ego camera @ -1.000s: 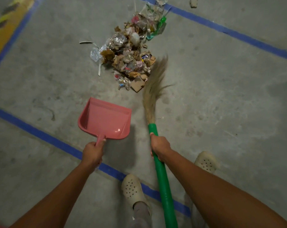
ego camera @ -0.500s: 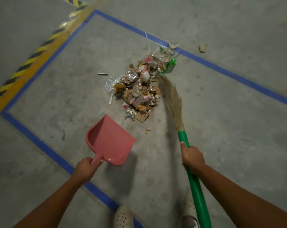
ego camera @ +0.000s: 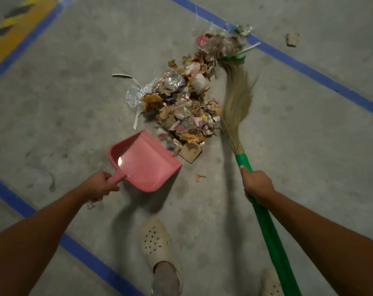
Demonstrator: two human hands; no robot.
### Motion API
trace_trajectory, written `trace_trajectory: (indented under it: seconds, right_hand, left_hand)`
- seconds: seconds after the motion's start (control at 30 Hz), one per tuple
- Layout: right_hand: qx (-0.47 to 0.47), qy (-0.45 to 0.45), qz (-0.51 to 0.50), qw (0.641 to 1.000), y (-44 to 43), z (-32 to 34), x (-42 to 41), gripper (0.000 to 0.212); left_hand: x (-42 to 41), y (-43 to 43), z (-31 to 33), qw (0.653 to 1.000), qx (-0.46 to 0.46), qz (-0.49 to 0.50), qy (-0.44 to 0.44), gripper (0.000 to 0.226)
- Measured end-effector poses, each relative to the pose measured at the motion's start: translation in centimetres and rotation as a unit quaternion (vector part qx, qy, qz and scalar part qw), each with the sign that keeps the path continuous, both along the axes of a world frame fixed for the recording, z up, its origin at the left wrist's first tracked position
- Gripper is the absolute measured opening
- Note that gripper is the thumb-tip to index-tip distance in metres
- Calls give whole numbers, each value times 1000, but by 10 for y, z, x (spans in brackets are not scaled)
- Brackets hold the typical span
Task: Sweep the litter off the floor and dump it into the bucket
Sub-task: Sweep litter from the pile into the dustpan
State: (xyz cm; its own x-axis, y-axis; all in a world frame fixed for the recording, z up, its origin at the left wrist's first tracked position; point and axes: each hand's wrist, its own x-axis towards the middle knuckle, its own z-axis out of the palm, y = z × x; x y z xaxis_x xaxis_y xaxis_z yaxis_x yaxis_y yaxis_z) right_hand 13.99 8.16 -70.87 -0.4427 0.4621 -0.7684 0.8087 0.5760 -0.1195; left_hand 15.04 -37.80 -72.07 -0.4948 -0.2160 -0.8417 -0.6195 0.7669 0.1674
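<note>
A heap of litter [ego camera: 187, 103], paper scraps, foil and plastic wrappers, lies on the concrete floor ahead of me. My left hand [ego camera: 100, 185] grips the handle of a pink dustpan [ego camera: 145, 161], whose open lip touches the near edge of the heap. My right hand [ego camera: 257, 185] grips the green handle of a straw broom [ego camera: 238, 101]. The bristles lie along the heap's right side, reaching to its far end. No bucket is in view.
Blue tape lines [ego camera: 309, 71] cross the floor behind the heap and near my feet. A yellow and black hazard strip [ego camera: 12, 33] runs at the far left. A small stone [ego camera: 292, 39] lies beyond the far line. My pale clogs [ego camera: 155, 240] stand below the dustpan.
The dustpan has moved forward until its lip meets the heap. The broom has swung out to the heap's right side and far end, and the view has come closer.
</note>
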Motion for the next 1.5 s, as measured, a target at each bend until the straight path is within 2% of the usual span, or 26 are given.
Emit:
trace_trajectory:
  seconds: [0.17,0.33,0.43,0.57,0.8,0.97,1.13,1.33,1.5]
  right_hand:
    - [29,33,128,991,-35,-14,-2,57]
    - [39,39,196,979,-46,-3,21,50]
    - [51,44,187,980,-38,9,30,50]
    - [60,46,111,991,-32,21,20,50]
    - [32,8,14,999,-42,-10,-26,61]
    - [40,45,63,996,-75,-25,-52,60]
    - [21,65,163,984,-103,-24,-55,55]
    - [29,72,225,971,-107,-10,-12,53]
    - [43,90,230,968,-83,7,17,51]
  left_hand:
    - [-56,17,-35,999,43,-24,23,16]
    - [-87,52,-38,993,98,-13,59,9]
    - [-88,50,-27,993,101,-6,58,10]
    - [-82,9,-11,997,66,-14,37,9]
    - [-112,-58,2,998,-8,-65,-10,6]
    - [-156,-40,-9,996,-17,-87,-18,7]
    - [-172,1,-17,997,10,-68,-27,11]
    - [-143,42,-21,999,33,-7,5,20]
    - [-104,57,-17,997,49,27,45,15]
